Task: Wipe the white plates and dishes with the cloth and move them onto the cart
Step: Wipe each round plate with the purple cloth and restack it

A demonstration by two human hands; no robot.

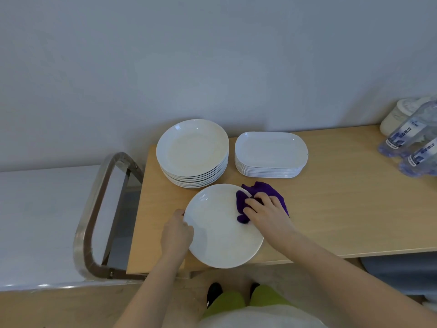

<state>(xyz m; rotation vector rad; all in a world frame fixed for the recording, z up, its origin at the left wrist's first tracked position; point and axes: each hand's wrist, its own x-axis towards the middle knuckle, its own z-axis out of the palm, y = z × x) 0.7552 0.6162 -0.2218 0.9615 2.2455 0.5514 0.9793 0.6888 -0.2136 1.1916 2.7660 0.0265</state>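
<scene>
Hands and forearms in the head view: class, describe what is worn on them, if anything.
Both forearms are bare up to the frame's lower edge, with no sleeves in view. The left hand and right hand wear no gloves, and no rings, watch or bracelets are visible.

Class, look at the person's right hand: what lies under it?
Under the right hand lies the purple cloth, bunched over the right rim of the round white plate. The cloth and hand hide that part of the rim and the table beneath.
</scene>
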